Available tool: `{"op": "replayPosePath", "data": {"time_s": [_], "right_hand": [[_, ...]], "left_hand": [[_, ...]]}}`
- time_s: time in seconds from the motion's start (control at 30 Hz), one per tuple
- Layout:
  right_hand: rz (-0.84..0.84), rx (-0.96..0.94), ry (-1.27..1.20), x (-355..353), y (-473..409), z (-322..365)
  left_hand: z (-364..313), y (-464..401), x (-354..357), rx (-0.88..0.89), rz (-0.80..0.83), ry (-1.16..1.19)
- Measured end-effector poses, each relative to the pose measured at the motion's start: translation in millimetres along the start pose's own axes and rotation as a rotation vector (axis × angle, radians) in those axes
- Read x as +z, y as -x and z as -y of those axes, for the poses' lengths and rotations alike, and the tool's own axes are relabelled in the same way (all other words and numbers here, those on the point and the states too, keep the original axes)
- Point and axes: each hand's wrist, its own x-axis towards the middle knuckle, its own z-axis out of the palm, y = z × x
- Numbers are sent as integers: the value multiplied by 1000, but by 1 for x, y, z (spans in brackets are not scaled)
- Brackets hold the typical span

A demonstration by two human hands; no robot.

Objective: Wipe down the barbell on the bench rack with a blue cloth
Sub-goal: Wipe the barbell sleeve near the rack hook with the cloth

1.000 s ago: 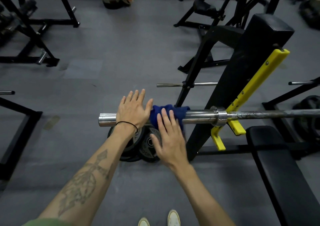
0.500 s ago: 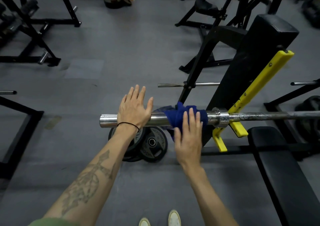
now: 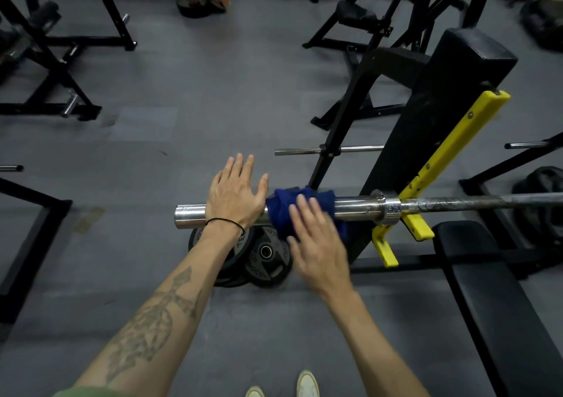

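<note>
Left hand (image 3: 233, 194) is laid flat on the chrome sleeve of the barbell (image 3: 356, 207), near its free end, palm down with the fingers straight and spread a bit, thumb pointing toward the cloth. So that grip is apart, just pressing on the bar, not wrapped around it. There's a thin black band on the wrist and a tattoo down the forearm.

Right hand (image 3: 316, 238) is a little blurred, fingers straight and lying over the blue cloth (image 3: 285, 210), which is bunched around the sleeve just beside the left thumb. That grip looks apart too, flat fingers on the cloth rather than curled round it.

The barbell runs left to right across the view and sits in the yellow hook (image 3: 417, 224) of the bench rack (image 3: 432, 116), with the thinner shaft carrying on to the right edge. The black bench pad (image 3: 493, 299) is at lower right.

Directly under the hands a couple of black weight plates (image 3: 268, 256) lie on the grey floor (image 3: 213, 107), partly hidden by the left wrist. Other black machine frames stand around the back and left, and the toes of two pale shoes (image 3: 307, 384) show at the bottom.
</note>
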Motion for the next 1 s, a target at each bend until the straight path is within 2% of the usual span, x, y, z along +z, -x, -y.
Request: {"op": "replayPosePath", "data": {"time_s": [0.07, 0.13, 0.17, 0.2, 0.27, 0.3, 0.37, 0.43, 0.47, 0.5, 0.6, 0.63, 0.67, 0.77, 0.8, 0.9, 0.93, 1.0], "right_hand": [[-84, 172, -5, -6, 7, -20], [-147, 386, -107, -3, 3, -3], [-129, 387, -137, 0, -2, 12], [-76, 308, -147, 3, -3, 21], [9, 44, -55, 0, -3, 8], [22, -20, 5, -6, -2, -10], [-29, 74, 37, -17, 2, -38], [-118, 346, -67, -19, 2, -30], [-130, 422, -122, -14, -3, -13], [-98, 417, -153, -8, -5, 3], [13, 47, -61, -4, -1, 0], [12, -5, -8, -8, 3, -15], [-20, 28, 12, -11, 6, -26], [-107, 324, -101, -9, 2, -6], [-73, 308, -125, -4, 0, 8], [27, -9, -31, -5, 4, 0], [13, -31, 17, -11, 6, -17], [-90, 139, 16, -17, 7, -36]], "left_hand": [[0, 0, -1, 9, 13, -6], [1, -1, -1, 14, 15, -12], [1, -2, -1, 16, 14, -12], [1, -3, -1, 17, 19, -7], [2, -7, -2, 8, 47, 15], [1, -9, -3, 0, 58, 25], [1, -13, -5, -19, 32, 44], [-1, -14, -7, -23, -27, 53], [-2, -14, -7, -15, -56, 54], [-2, -15, -7, 1, -81, 55], [-1, -13, -4, 101, -160, 32], [0, -12, -3, 146, -184, 12], [1, -9, -1, 186, -208, -7], [-2, 1, 7, 234, -245, -47], [-5, 4, 11, 237, -248, -49], [-20, 21, 23, 305, -209, -86], [-25, 26, 26, 337, -199, -90], [-30, 32, 28, 362, -184, -81]]}}
